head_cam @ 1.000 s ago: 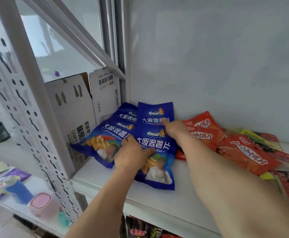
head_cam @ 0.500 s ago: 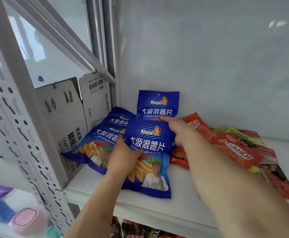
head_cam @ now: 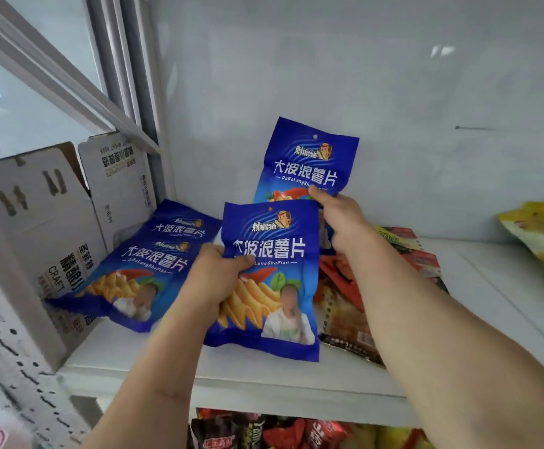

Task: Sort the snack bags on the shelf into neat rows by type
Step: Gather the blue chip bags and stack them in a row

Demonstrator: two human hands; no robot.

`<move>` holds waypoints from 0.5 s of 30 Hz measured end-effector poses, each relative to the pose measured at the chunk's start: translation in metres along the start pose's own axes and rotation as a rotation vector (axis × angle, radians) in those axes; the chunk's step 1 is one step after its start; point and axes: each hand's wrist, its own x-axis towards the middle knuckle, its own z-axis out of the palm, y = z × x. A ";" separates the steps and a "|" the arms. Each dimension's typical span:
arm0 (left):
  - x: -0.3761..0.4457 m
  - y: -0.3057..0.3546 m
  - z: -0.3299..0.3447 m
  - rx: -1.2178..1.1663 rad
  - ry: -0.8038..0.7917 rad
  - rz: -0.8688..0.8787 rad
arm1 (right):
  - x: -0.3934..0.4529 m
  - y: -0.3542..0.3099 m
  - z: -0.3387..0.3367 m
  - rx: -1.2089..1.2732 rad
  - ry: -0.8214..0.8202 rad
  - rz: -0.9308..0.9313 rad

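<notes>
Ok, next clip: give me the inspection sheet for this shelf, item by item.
Surface: white shelf, front strip bare.
Job's things: front blue bag and rear blue bag held up; two more blue bags lying at left; red bags and yellow bags at right.
Clutter: cardboard box at left end.
Grips: left hand grips the front bag; right hand pinches the rear bag.
Cables: nothing seen.
Surroundings: white back wall; more snacks below.

Your single head camera looks forward and slightly down, close in on the white shelf (head_cam: 264, 380), toward its back wall (head_cam: 393, 92).
</notes>
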 end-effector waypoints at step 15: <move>-0.047 0.027 0.193 -0.337 -0.338 -0.118 | 0.015 -0.017 -0.243 -0.041 0.287 -0.107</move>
